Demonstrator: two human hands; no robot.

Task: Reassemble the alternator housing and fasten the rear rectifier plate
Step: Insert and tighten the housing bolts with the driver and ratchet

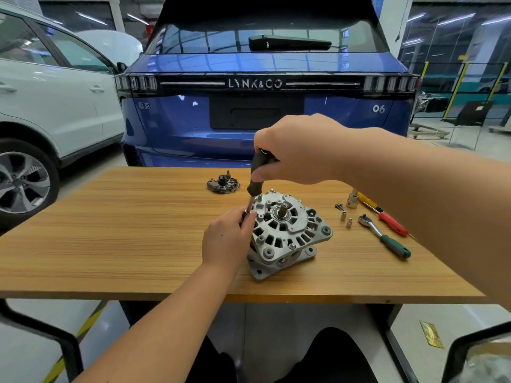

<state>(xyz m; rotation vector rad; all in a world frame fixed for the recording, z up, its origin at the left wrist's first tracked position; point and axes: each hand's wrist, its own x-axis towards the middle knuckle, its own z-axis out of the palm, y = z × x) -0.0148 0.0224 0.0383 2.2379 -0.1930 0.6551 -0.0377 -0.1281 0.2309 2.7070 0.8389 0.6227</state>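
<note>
**Nut driver held over the alternator's left rim**

The alternator housing [287, 233] stands on the wooden bench [110, 244] near the middle, its vented face and central shaft turned up. The right hand [298, 153] curls over the top of a black-handled nut driver [255, 178]; the end of the handle is hidden inside the palm. The left hand [226, 239] pinches the driver's metal shaft just above its socket tip, at the left edge of the housing. The fingers cover the tip, so the fastener under it cannot be made out, and the left side of the housing is hidden behind that hand.

The rectifier plate [223, 184] lies apart at the far side of the bench, dark and too small to read in detail. To the right of the housing lie a green-handled ratchet [384, 236], a red and yellow screwdriver [384, 217] partly hidden by the right forearm, a large socket [352, 200], two small sockets [345, 219] and a small bolt [339, 207]

A blue car [262, 106] stands beyond the bench, a white car [55, 100] at the left, cut off by the frame
</note>
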